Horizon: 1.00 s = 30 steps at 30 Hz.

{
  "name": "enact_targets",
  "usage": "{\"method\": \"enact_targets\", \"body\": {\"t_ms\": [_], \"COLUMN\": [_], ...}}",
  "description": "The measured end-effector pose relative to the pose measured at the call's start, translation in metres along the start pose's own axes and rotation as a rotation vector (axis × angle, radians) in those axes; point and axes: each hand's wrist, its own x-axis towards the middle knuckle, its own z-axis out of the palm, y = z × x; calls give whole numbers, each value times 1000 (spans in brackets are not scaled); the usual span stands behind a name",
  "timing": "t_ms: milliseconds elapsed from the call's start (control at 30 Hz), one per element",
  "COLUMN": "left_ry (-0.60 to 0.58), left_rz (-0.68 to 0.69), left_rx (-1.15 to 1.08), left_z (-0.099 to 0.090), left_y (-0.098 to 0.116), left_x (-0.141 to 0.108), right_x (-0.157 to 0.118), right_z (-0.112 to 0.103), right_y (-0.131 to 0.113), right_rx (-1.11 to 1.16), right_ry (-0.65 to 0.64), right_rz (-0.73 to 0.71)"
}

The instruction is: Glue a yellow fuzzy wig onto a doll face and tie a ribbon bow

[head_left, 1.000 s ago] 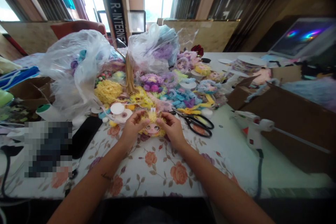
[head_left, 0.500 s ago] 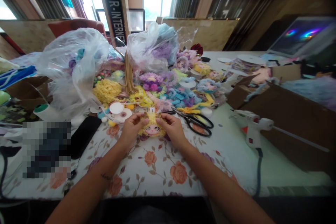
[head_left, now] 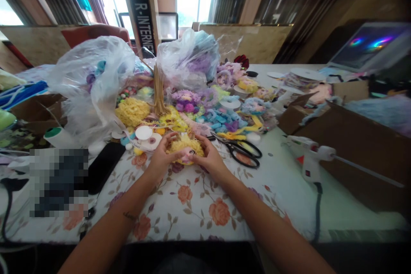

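Note:
A small doll head with fluffy yellow hair point(head_left: 188, 144) is held between both hands over the flowered cloth point(head_left: 192, 201). My left hand point(head_left: 162, 157) wraps its left side, the thumb lying across the pink face. On the other side my right hand point(head_left: 210, 155) curves round the hair, with its thumb near the face's lower edge. The thumbs cover part of the face; one dark eye shows. Black-handled scissors point(head_left: 244, 150) lie just right of my right hand.
A white glue gun point(head_left: 310, 160) stands at the right before a cardboard box point(head_left: 356, 158). Plastic bags point(head_left: 109, 64), a yellow yarn bundle point(head_left: 132, 111) and blue pieces point(head_left: 221, 119) are heaped behind. A black phone point(head_left: 105, 167) lies left.
Both hands have shifted from the top of the doll head to its sides, and the thumbs have come down over the face. The head has tipped, showing more yellow hair.

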Motion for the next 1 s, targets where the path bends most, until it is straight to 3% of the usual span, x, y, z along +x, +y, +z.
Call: {"method": "enact_targets", "body": {"t_ms": [167,500,733,900,1000], "left_ry": [-5,34,30,91,131], "left_rz": [-75,-113,-13,7,56], "left_rx": [10,-256,-44,-167,-186], "left_z": [-2,2,2,3,2], "left_y": [-3,-3,-7,-6,-5], "left_x": [0,4,1,2,3], "right_x": [0,3,6,5,5], "right_z": [0,-1,1,4,5], "right_y": [2,7,7,3,3], "right_rx": [6,227,222,179,197], "right_ry": [10,146,224,99,6], "right_rz": [24,96,23,-74,-28]}}
